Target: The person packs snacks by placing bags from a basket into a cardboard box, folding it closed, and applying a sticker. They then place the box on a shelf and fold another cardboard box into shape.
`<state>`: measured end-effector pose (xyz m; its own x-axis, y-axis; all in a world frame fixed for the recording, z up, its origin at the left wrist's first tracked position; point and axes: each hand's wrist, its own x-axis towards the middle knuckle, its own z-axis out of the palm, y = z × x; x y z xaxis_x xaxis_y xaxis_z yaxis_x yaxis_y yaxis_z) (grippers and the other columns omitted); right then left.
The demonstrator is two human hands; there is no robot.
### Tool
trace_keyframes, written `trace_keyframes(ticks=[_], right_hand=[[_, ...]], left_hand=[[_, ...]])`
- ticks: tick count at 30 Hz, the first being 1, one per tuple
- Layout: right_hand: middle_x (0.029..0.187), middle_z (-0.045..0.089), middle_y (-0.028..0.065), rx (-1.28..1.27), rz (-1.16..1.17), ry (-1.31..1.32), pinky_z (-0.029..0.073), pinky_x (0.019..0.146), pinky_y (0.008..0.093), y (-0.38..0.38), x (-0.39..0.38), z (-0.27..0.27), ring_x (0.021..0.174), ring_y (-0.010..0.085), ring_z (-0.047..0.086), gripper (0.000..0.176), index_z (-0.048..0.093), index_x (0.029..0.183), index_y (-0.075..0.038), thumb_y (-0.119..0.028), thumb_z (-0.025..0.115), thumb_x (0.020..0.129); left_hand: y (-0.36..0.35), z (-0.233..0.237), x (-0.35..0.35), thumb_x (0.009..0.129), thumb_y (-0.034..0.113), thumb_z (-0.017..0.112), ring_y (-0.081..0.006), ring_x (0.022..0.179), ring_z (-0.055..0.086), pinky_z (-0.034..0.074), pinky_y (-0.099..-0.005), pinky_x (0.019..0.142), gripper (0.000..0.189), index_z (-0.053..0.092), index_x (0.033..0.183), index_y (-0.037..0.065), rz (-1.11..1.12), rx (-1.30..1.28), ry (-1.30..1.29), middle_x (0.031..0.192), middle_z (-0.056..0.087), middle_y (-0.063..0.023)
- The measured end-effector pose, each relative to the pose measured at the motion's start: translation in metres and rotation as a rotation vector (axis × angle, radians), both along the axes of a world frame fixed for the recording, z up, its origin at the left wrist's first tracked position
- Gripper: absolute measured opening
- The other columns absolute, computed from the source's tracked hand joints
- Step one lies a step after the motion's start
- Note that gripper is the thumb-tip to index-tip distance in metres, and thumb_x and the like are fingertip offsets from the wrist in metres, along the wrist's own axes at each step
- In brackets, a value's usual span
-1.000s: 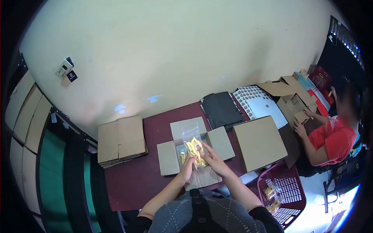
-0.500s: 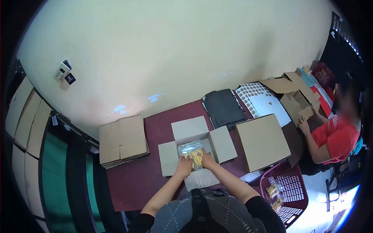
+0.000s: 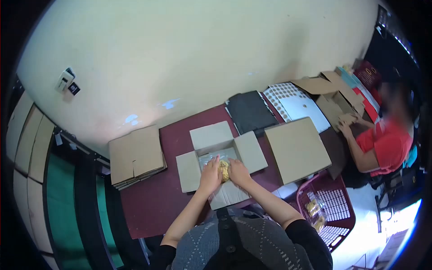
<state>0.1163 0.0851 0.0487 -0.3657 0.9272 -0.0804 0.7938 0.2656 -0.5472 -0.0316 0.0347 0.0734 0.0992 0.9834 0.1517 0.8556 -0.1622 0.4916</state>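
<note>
An open cardboard box (image 3: 217,148) stands on the dark red table, its flaps folded outward. Inside it lies a clear plastic bag of yellow pieces (image 3: 224,172). My left hand (image 3: 210,175) rests on the left side of the bag, fingers stretched forward. On the bag's right side is my right hand (image 3: 238,172), its fingers extended over the plastic. The yellow contents show between the two hands. The undersides of both hands are hidden.
Flattened cartons (image 3: 137,153) lie at the left. A closed box (image 3: 298,150) stands at the right, below black sheets (image 3: 252,112). A purple basket (image 3: 335,211) holds bagged items. A co-worker in red (image 3: 391,148) handles cardboard at the far right.
Both hands have shifted forward over the bag, and the yellow contents are now bunched more narrowly between them. The whole view has moved slightly.
</note>
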Motion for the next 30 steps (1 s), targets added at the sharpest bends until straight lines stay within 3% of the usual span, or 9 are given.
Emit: trace_keyframes(ticks=[2, 3, 6, 10, 15, 22, 26, 29, 30], right_hand=[[0.102, 0.056, 0.0260, 0.048, -0.006, 0.256, 0.044, 0.086, 0.0475, -0.016, 0.016, 0.018, 0.100, 0.0398, 0.055, 0.045, 0.043, 0.124, 0.001, -0.008, 0.048, 0.080], [0.097, 0.055, 0.0244, 0.226, 0.018, 0.348, 0.044, 0.084, 0.0454, -0.022, 0.025, 0.009, 0.095, 0.0391, 0.055, 0.048, 0.041, 0.127, 0.002, -0.003, 0.048, 0.079], [0.092, 0.055, 0.0203, 0.188, -0.130, 0.401, 0.043, 0.082, 0.0444, -0.057, 0.060, 0.041, 0.091, 0.0369, 0.052, 0.047, 0.042, 0.126, 0.002, -0.003, 0.049, 0.079], [0.093, 0.056, 0.0159, 0.283, -0.406, 0.333, 0.041, 0.083, 0.0398, -0.102, 0.122, 0.032, 0.090, 0.0322, 0.051, 0.051, 0.041, 0.129, -0.001, -0.001, 0.052, 0.079], [0.092, 0.054, 0.0186, 0.286, -0.703, 0.185, 0.039, 0.084, 0.0437, -0.160, 0.206, -0.003, 0.089, 0.0343, 0.049, 0.060, 0.032, 0.135, -0.002, 0.000, 0.049, 0.078], [0.091, 0.053, 0.0143, 0.163, -1.171, 0.220, 0.040, 0.084, 0.0418, -0.249, 0.282, -0.021, 0.089, 0.0318, 0.047, 0.058, 0.039, 0.132, -0.003, 0.001, 0.053, 0.076], [0.092, 0.053, 0.0137, 0.196, -1.370, 0.194, 0.040, 0.084, 0.0419, -0.300, 0.349, -0.041, 0.090, 0.0309, 0.048, 0.052, 0.045, 0.127, -0.004, 0.000, 0.055, 0.077], [0.094, 0.055, 0.0152, 0.130, -1.516, 0.126, 0.041, 0.084, 0.0421, -0.336, 0.404, -0.065, 0.093, 0.0319, 0.050, 0.044, 0.052, 0.119, -0.004, -0.002, 0.057, 0.075], [0.080, 0.055, 0.0141, 0.183, -1.549, 0.068, 0.044, 0.076, 0.0397, -0.347, 0.424, -0.083, 0.082, 0.0295, 0.055, 0.039, 0.056, 0.112, -0.003, 0.000, 0.058, 0.073]], left_hand=[[-0.004, 0.019, 0.017, 0.082, 0.011, 0.054, -0.0377, 0.119, 0.042, 0.032, -0.0475, 0.101, 0.064, 0.025, 0.138, 0.000, -0.056, 0.121, -0.080, 0.129, 0.043, -0.0244], [-0.005, 0.024, 0.028, 0.082, 0.008, 0.053, -0.0382, 0.116, 0.044, 0.033, -0.0456, 0.100, 0.061, 0.028, 0.137, 0.000, -0.094, 0.182, -0.151, 0.128, 0.044, -0.0237], [-0.014, 0.033, 0.066, 0.081, 0.004, 0.052, -0.0388, 0.114, 0.046, 0.036, -0.0441, 0.097, 0.059, 0.030, 0.136, 0.001, -0.208, 0.111, -0.313, 0.124, 0.046, -0.0236], [-0.027, 0.030, 0.119, 0.082, 0.002, 0.051, -0.0388, 0.108, 0.048, 0.038, -0.0448, 0.093, 0.055, 0.033, 0.134, 0.001, -0.425, 0.085, -0.367, 0.118, 0.050, -0.0226], [-0.046, 0.020, 0.172, 0.078, -0.002, 0.049, -0.0375, 0.109, 0.046, 0.037, -0.0430, 0.095, 0.058, 0.034, 0.134, 0.004, -0.641, 0.033, -0.340, 0.118, 0.049, -0.0206], [-0.070, 0.008, 0.259, 0.077, -0.006, 0.047, -0.0358, 0.109, 0.046, 0.037, -0.0420, 0.095, 0.054, 0.042, 0.130, 0.006, -0.829, -0.154, -0.353, 0.119, 0.049, -0.0190], [-0.091, -0.012, 0.346, 0.077, -0.004, 0.046, -0.0347, 0.108, 0.047, 0.038, -0.0417, 0.094, 0.052, 0.044, 0.129, 0.006, -1.036, -0.157, -0.315, 0.118, 0.049, -0.0180], [-0.111, -0.037, 0.420, 0.079, -0.001, 0.046, -0.0350, 0.106, 0.049, 0.039, -0.0421, 0.094, 0.046, 0.047, 0.125, 0.005, -1.136, -0.329, -0.281, 0.114, 0.051, -0.0181], [-0.119, -0.054, 0.443, 0.079, -0.001, 0.046, -0.0350, 0.106, 0.049, 0.039, -0.0421, 0.094, 0.046, 0.047, 0.125, 0.005, -1.161, -0.346, -0.270, 0.114, 0.051, -0.0181]])
